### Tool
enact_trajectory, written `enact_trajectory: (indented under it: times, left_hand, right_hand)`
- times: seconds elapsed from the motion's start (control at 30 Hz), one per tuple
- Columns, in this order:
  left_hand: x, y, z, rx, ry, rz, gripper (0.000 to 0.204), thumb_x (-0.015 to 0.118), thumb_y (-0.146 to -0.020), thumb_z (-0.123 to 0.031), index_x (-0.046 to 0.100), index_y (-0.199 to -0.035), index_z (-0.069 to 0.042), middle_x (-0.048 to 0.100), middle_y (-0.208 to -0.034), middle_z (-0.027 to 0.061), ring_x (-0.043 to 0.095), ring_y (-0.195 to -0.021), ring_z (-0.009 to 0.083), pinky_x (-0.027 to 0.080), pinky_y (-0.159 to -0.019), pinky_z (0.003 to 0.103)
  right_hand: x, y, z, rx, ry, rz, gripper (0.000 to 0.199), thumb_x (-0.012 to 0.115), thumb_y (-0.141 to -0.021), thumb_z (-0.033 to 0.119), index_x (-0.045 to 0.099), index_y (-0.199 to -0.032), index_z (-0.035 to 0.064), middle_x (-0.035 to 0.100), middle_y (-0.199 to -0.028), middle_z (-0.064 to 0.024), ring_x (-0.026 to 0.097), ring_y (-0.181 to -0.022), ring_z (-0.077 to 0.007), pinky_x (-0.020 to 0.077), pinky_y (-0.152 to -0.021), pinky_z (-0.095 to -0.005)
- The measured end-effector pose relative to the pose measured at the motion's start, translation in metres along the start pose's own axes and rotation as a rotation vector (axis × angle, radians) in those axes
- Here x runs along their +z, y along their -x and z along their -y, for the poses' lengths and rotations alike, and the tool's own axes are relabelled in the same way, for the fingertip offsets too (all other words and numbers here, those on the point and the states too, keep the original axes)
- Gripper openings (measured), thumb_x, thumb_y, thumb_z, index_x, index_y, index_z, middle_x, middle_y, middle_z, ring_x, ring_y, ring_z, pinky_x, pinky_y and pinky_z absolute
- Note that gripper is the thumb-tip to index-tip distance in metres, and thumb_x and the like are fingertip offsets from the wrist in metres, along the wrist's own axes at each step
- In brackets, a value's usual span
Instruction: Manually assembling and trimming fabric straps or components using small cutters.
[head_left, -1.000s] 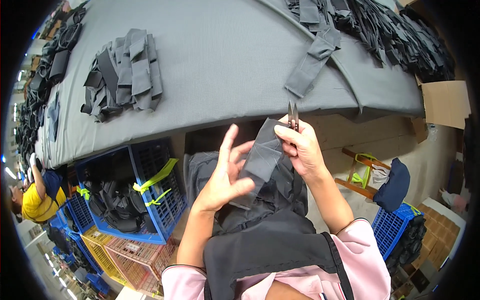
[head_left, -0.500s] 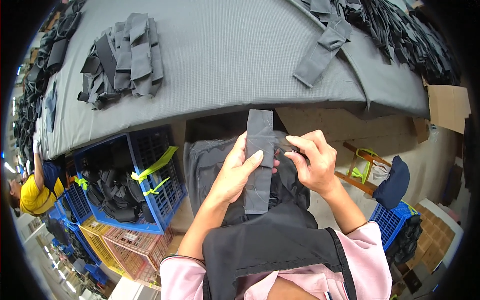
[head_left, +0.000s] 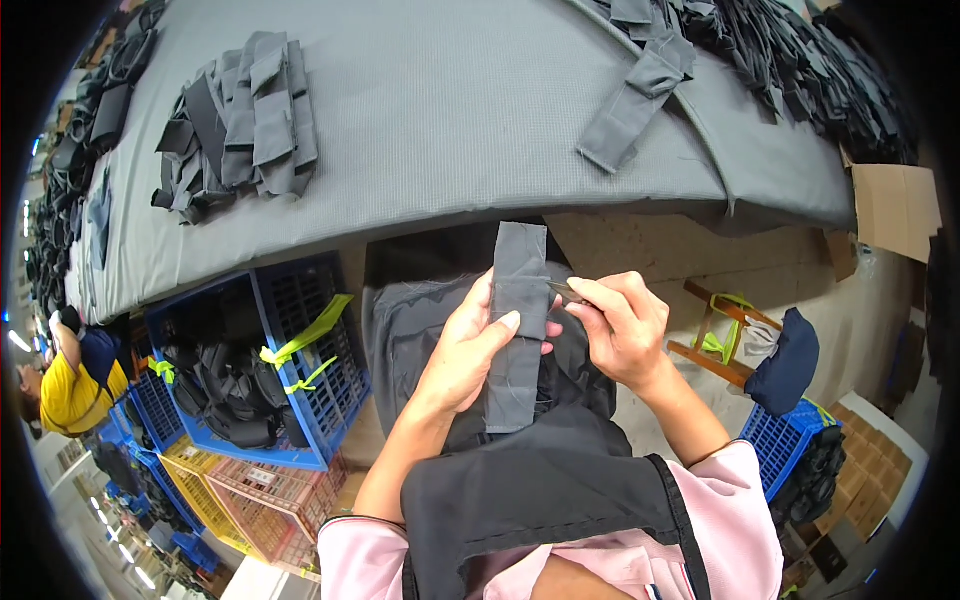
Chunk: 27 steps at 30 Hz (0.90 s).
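Note:
In front of my lap, my left hand point(head_left: 462, 352) grips a grey fabric strip point(head_left: 518, 385) that hangs upright, thumb on its face and fingertips showing past its right edge. The strip has a sewn fold across its middle, with loose threads on it. My right hand point(head_left: 628, 328) pinches a small pointed metal tool point(head_left: 566, 291); most of it is hidden in the fingers, so its kind is unclear. Its tip meets the strip's right edge, just above my left fingertips. Dark fabric point(head_left: 400, 345) lies on my lap beneath.
Ahead stands a table covered in grey cloth point(head_left: 440, 110), bearing a pile of grey strips point(head_left: 270, 120), another strip point(head_left: 635, 105) and a large heap point(head_left: 800, 75). A blue crate point(head_left: 325, 400) with black pieces stands left, a wooden stool point(head_left: 710, 370) right. A person in yellow point(head_left: 85, 385) is far left.
The right hand has shifted slightly left and down, bringing the tool's tip against the strip's edge. The left hand still holds the strip in nearly the same place.

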<state>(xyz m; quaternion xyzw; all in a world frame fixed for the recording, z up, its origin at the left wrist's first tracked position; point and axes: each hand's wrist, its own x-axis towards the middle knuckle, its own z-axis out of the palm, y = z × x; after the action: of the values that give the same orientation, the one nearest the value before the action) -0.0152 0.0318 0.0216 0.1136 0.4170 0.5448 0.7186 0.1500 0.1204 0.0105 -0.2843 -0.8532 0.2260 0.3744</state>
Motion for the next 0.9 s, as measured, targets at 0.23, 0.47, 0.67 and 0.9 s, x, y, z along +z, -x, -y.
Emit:
enact_trajectory:
  times: [0.23, 0.47, 0.67, 0.9]
  left_hand:
    - [0.004, 0.002, 0.005, 0.052, -0.007, -0.045, 0.057, 0.049, -0.09, -0.003, 0.024, -0.142, -0.004, 0.047, -0.127, 0.0113, 0.053, -0.11, 0.0202, 0.053, -0.086, 0.038]
    - [0.003, 0.002, 0.006, 0.017, -0.022, -0.026, 0.056, 0.039, -0.091, 0.003, 0.021, -0.143, -0.004, 0.04, -0.133, 0.0117, 0.046, -0.117, 0.0202, 0.051, -0.088, 0.034]
    - [0.005, 0.002, 0.004, 0.012, -0.034, -0.023, 0.057, 0.04, -0.091, 0.003, 0.019, -0.144, -0.004, 0.039, -0.134, 0.0117, 0.046, -0.117, 0.0199, 0.051, -0.087, 0.034]
    - [0.007, 0.002, 0.006, -0.005, -0.037, -0.066, 0.057, 0.041, -0.092, 0.003, 0.018, -0.143, -0.003, 0.04, -0.132, 0.0125, 0.047, -0.115, 0.0196, 0.051, -0.087, 0.033]
  right_hand:
    - [0.006, -0.01, 0.01, -0.009, 0.049, 0.108, 0.031, 0.074, -0.064, 0.002, 0.065, -0.094, 0.0061, 0.056, -0.074, -0.0058, 0.055, -0.057, -0.0205, 0.0428, -0.049, -0.03]
    - [0.007, -0.013, 0.008, -0.026, 0.065, 0.189, 0.03, 0.074, -0.064, 0.004, 0.065, -0.092, 0.0058, 0.056, -0.075, -0.0055, 0.054, -0.058, -0.0208, 0.0427, -0.05, -0.0307]
    - [0.01, -0.016, 0.008, 0.003, -0.024, 0.192, 0.029, 0.074, -0.064, 0.005, 0.065, -0.091, 0.0056, 0.056, -0.073, -0.0056, 0.054, -0.057, -0.0209, 0.0425, -0.05, -0.0304]
    - [0.008, -0.013, 0.009, 0.0, 0.056, 0.177, 0.028, 0.074, -0.065, 0.006, 0.065, -0.092, 0.0061, 0.055, -0.073, -0.0039, 0.051, -0.055, -0.0184, 0.0412, -0.049, -0.029]
